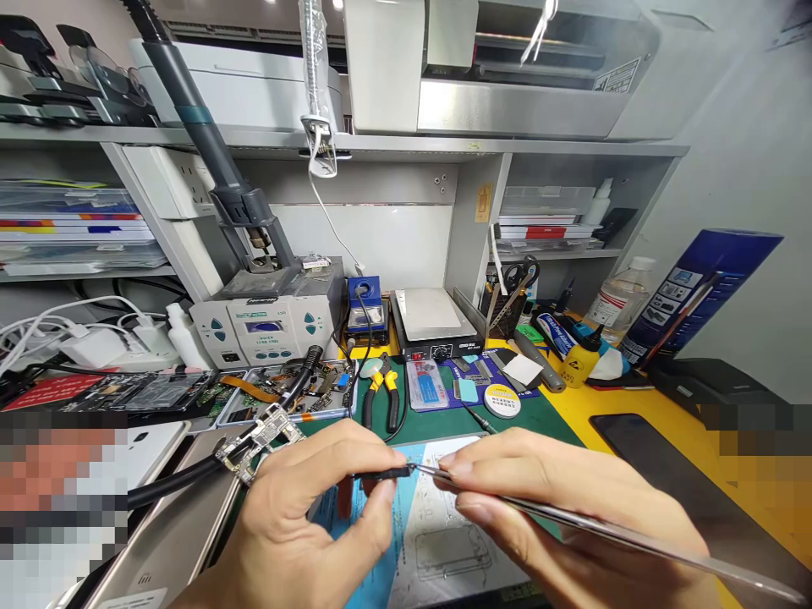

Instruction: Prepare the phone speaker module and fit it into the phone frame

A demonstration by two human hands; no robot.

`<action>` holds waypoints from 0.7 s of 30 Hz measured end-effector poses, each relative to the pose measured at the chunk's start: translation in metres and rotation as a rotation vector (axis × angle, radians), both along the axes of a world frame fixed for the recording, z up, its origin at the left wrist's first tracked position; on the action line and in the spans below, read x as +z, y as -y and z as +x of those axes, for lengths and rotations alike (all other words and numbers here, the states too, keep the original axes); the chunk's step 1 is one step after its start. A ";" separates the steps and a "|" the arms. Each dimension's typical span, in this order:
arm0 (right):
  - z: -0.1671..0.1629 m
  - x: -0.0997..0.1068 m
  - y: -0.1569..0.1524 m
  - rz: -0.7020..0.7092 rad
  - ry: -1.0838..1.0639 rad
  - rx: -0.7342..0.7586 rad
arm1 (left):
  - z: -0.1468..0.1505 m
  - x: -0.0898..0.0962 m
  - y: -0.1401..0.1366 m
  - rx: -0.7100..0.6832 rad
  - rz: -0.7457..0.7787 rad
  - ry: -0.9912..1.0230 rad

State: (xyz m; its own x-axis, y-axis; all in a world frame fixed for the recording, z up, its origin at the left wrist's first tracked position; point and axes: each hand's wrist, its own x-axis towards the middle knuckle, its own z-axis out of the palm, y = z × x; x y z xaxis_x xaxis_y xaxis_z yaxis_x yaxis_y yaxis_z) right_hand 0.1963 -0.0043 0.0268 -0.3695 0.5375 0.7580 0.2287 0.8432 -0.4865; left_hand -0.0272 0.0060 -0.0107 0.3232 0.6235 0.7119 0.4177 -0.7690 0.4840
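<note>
Your left hand (317,507) pinches small black part (381,474) above blue sheet (386,541); right hand (558,499) grips tweezers (609,533), tips at part. Excess squeeze may flick part off into bench clutter.

Soldering station (270,326), grey, front panel: small print reading about "LEAD FREE"; brand line above it too small to read.
Hot plate (435,326), black front: short white label, illegible.
White sticker (617,78) on machine on upper shelf: printed lines, unreadable.
Blue box (698,292), right of bench: pictures and print, too blurred.
Blue-white tube (562,334): lettering present, not legible.
Round solder tin (502,400), yellow-white lid: print unreadable.
</note>
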 end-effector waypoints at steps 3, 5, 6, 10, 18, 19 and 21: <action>0.001 0.000 0.000 0.003 0.008 -0.027 | -0.001 0.001 0.000 0.001 0.025 -0.017; 0.002 0.000 0.000 0.006 0.015 -0.031 | -0.002 0.002 0.000 -0.001 0.034 -0.028; 0.002 -0.001 0.000 0.007 0.023 -0.032 | -0.002 0.002 -0.001 -0.003 0.040 -0.035; 0.003 -0.005 0.002 0.035 0.075 -0.034 | -0.003 0.000 -0.002 -0.005 0.053 -0.057; 0.002 -0.024 -0.007 0.226 0.094 -0.039 | -0.004 -0.001 0.000 0.006 0.061 -0.057; 0.001 -0.026 -0.008 0.240 0.076 -0.041 | -0.004 -0.001 -0.001 0.003 0.061 -0.057; 0.001 -0.027 -0.009 0.231 0.073 -0.038 | -0.003 0.000 -0.002 -0.007 0.065 -0.055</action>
State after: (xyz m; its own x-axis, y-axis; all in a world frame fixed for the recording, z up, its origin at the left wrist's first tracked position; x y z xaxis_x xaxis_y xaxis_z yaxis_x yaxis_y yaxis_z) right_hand 0.1971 0.0050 -0.0002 -0.4110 0.3677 0.8342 0.2899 0.9203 -0.2628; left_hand -0.0301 0.0077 -0.0109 0.3672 0.5746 0.7315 0.4370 -0.8008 0.4096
